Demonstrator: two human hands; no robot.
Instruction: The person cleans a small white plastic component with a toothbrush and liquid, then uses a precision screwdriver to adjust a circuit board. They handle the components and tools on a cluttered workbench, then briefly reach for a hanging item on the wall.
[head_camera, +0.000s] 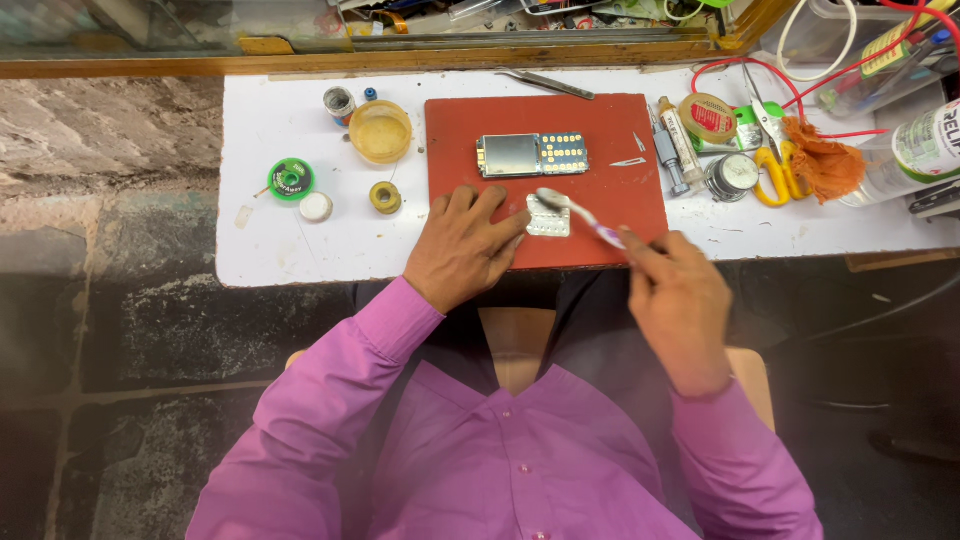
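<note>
My left hand (462, 245) rests on the red mat (600, 130), its fingertips touching a small white keypad part (549, 219). My right hand (678, 300) grips a toothbrush (580, 212) by its handle, and the brush head sits just over the keypad part. An opened phone board (531, 154) with a screen and yellow key contacts lies farther back on the mat.
On the white table (290, 250): a yellow bowl (380, 131), a green solder-wick reel (291, 179), small round tins (385, 197), tweezers (546, 84), tubes (680, 140), tape (707, 117), yellow-handled scissors (770, 160), an orange brush (823, 165), a bottle (915, 150), red wires (735, 65).
</note>
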